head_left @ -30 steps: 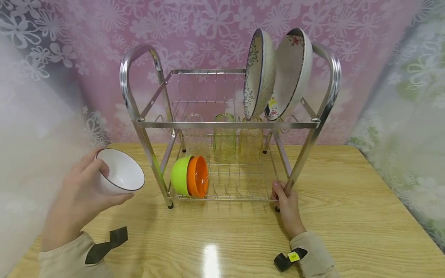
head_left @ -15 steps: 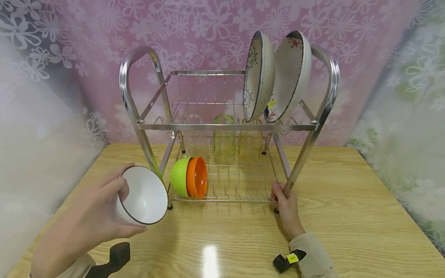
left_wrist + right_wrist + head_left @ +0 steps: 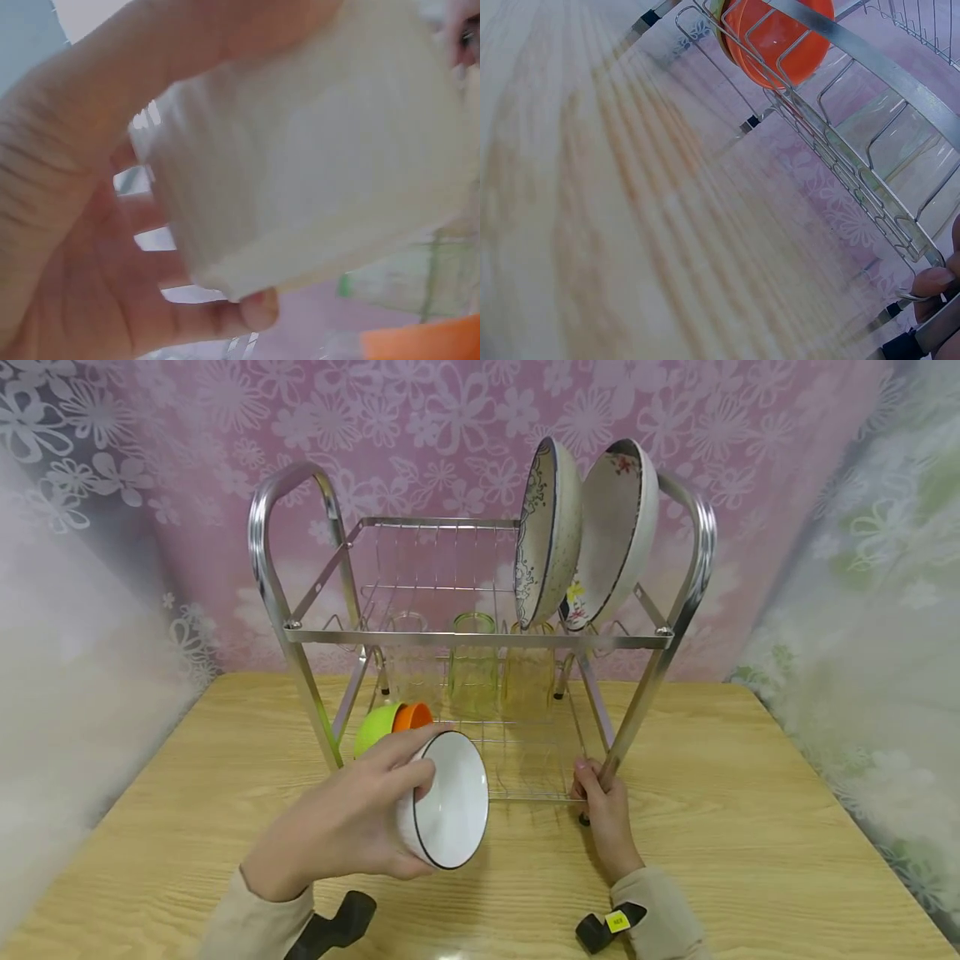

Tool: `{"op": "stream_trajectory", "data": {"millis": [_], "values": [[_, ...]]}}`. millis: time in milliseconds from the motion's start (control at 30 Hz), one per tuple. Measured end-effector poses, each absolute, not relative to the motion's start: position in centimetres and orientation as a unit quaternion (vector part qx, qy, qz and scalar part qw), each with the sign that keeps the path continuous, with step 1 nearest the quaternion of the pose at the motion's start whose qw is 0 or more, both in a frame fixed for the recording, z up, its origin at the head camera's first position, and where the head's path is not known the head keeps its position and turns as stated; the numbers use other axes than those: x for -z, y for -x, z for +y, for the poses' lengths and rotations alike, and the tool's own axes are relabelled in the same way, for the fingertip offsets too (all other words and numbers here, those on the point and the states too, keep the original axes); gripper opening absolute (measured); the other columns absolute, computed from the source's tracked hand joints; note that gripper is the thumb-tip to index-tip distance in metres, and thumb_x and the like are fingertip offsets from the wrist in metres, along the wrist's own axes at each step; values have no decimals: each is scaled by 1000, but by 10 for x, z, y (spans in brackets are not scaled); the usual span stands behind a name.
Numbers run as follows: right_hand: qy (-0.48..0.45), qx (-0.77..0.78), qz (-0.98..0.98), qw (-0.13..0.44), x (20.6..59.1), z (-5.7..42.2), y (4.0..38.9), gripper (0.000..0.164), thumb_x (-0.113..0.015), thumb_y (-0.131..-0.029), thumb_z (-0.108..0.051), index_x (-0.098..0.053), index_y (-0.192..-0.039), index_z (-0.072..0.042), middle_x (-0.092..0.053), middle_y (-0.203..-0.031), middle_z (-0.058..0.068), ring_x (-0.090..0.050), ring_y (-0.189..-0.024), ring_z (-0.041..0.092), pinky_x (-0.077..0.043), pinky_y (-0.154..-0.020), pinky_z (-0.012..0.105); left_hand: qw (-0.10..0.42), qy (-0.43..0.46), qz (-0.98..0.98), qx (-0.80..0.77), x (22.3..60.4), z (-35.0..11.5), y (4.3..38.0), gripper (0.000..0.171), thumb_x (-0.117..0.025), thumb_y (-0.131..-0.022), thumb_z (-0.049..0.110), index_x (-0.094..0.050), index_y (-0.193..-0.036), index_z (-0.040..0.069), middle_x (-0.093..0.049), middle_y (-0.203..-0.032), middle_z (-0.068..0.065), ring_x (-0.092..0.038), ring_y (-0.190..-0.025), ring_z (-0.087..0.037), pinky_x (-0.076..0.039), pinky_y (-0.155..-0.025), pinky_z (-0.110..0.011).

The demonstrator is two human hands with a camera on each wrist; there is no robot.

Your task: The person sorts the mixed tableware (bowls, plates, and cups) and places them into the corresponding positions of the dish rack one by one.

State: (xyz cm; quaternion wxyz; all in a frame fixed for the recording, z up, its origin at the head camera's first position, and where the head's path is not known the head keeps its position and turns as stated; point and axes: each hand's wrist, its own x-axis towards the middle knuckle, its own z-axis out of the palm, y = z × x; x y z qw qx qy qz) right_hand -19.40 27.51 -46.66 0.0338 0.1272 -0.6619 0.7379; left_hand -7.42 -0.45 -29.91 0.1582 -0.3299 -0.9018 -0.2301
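My left hand (image 3: 360, 822) grips a white bowl (image 3: 453, 802) with a dark rim, its thumb over the edge and its mouth turned to the right. The bowl is in front of the lower tier of a metal dish rack (image 3: 480, 642). In the left wrist view the bowl's pale outside (image 3: 315, 165) fills the middle, with fingers around it. At the rack's front right leg, my right hand (image 3: 609, 818) holds the frame low down. Behind the left hand, a green bowl (image 3: 375, 731) and an orange bowl (image 3: 413, 717) stand nested on edge in the lower tier, partly hidden.
Three glasses stand at the back of the lower tier: a clear one (image 3: 411, 668), a green one (image 3: 474, 672) and a yellow one (image 3: 528, 681). Two large patterned bowls, one speckled (image 3: 562, 543) and one flowered (image 3: 618, 535), lean upright on the upper tier. Wooden table (image 3: 720, 802) underneath.
My left hand has carried the white bowl rightward from beside the rack to in front of it, turning its mouth more to the right. The right hand keeps its hold on the rack.
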Motion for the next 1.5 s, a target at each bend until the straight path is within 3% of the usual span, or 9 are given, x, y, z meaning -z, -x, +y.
{"op": "stream_trajectory", "data": {"millis": [200, 400, 600, 700, 833, 1067, 1400, 1500], "values": [[-117, -735, -667, 31, 468, 273, 193, 42, -47, -103, -22, -37, -71, 2, -29, -57, 7, -28, -48, 5, -21, -43, 26, 150, 318, -914, 203, 305, 13, 95, 70, -94, -51, 31, -43, -95, 12, -46, -140, -13, -47, -125, -32, -52, -88, -41], [-107, -735, -669, 34, 467, 276, 194, 43, -48, -103, -23, -36, -71, 3, -31, -58, 3, -28, -49, 7, -20, -45, 31, 148, 321, -930, 100, 308, 22, 124, 72, -93, -54, 38, -50, -106, 14, -47, -138, -15, -49, -115, -37, -53, -82, -45], [-100, -741, -664, 31, 467, 277, 192, 41, -48, -103, -22, -36, -70, 0, -32, -57, 1, -27, -48, 7, -18, -44, 32, 83, 314, -945, 32, 307, 28, 149, 65, -92, -58, 39, -58, -110, 19, -43, -142, -15, -48, -117, -37, -53, -81, -46], [-96, -744, -661, 31, 467, 277, 191, 41, -48, -103, -22, -36, -70, -1, -33, -58, 0, -24, -50, 16, -17, -47, 36, 49, 299, -953, 14, 304, 28, 158, 66, -91, -62, 36, -59, -118, 22, -38, -147, -15, -44, -123, -39, -51, -86, -51], [-101, -743, -660, 37, 468, 276, 191, 42, -48, -103, -22, -36, -70, 1, -32, -59, 3, -22, -51, 21, -19, -46, 33, 13, 277, -961, -16, 301, 28, 167, 69, -91, -64, 30, -58, -124, 24, -37, -148, -15, -41, -126, -41, -47, -91, -57], [-101, -739, -665, 37, 467, 274, 191, 42, -48, -103, -22, -36, -72, 4, -34, -59, -1, -24, -52, 20, -18, -50, 40, -16, 267, -962, -61, 303, 29, 173, 67, -90, -64, 27, -58, -122, 25, -43, -143, -15, -45, -122, -41, -47, -91, -57], [-111, -741, -661, 38, 467, 273, 193, 43, -48, -103, -22, -36, -70, 3, -33, -58, 2, -27, -49, 10, -18, -45, 34, -53, 246, -966, -59, 319, 27, 177, 60, -90, -61, 20, -61, -113, 25, -50, -130, -10, -47, -115, -36, -46, -89, -55], [-108, -739, -664, 35, 466, 272, 193, 42, -48, -103, -21, -37, -71, 3, -33, -58, 1, -28, -48, 7, -20, -43, 31, -59, 238, -968, -52, 323, 26, 178, 62, -88, -63, 21, -60, -119, 23, -49, -131, -11, -46, -117, -36, -45, -90, -57]]}}
